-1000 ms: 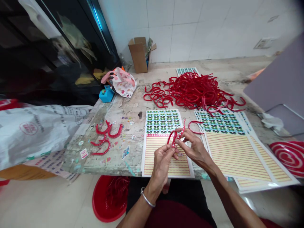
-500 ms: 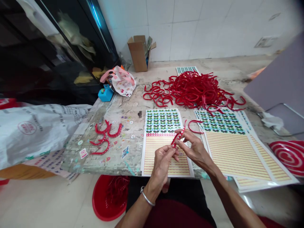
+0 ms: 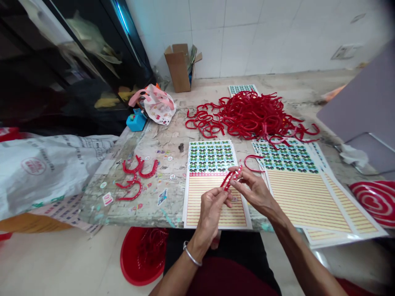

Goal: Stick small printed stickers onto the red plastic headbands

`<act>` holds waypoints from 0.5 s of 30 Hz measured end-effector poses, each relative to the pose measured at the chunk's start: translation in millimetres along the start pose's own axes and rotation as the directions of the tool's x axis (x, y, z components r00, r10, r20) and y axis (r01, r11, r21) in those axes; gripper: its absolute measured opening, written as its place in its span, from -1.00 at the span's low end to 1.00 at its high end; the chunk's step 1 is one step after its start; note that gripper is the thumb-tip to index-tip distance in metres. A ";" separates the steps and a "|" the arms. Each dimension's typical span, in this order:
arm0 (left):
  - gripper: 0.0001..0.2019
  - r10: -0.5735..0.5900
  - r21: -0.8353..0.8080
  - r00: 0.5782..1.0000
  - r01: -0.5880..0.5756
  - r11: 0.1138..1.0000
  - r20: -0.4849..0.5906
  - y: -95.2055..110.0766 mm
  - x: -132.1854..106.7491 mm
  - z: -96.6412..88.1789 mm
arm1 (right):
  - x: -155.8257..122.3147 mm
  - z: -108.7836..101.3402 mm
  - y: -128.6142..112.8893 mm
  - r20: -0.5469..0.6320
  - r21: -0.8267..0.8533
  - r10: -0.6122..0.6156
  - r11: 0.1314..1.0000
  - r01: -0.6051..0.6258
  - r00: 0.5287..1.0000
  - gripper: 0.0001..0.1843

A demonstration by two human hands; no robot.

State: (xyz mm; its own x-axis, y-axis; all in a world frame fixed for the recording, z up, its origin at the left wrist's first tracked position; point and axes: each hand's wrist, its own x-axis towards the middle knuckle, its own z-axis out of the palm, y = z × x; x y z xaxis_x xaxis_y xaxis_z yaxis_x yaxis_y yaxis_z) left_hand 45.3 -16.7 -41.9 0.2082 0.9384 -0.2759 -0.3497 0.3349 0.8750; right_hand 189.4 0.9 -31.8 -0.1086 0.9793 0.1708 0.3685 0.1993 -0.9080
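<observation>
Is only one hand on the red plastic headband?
No, the left hand and the right hand both grip the red plastic headband.

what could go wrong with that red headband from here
The red plastic headband is held between the left hand and right hand, so a slip could drop it onto the striped sticker sheet. The loose headband lies close to the right hand and might get knocked. The stacked sheets seem to overhang the table edge and could slide off.
</observation>
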 end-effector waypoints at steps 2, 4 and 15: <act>-0.83 0.007 0.010 1.000 -0.007 1.000 0.006 -0.8 0.4 0.2 | -0.5 0.6 -1.0 -0.001 -0.020 -0.002 1.000 0.002 1.000 -0.73; -0.83 0.007 0.014 1.000 -0.007 1.000 0.008 -1.2 0.8 0.3 | -0.8 1.1 -2.2 -0.010 -0.036 -0.001 0.999 0.001 1.000 -0.71; -0.83 0.010 0.016 1.000 -0.010 1.000 0.002 -2.4 -0.6 3.2 | -4.8 6.0 15.0 -0.087 -0.053 -0.014 0.999 0.010 0.996 -0.87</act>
State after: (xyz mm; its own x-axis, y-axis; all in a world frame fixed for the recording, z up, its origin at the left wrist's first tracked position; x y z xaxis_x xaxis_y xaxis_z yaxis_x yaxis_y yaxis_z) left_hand 49.0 -18.3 -42.6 0.2066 0.9414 -0.2664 -0.3373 0.3241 0.8838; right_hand 189.9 -1.0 -48.6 -0.0334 0.9757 0.2164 0.4162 0.2104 -0.8846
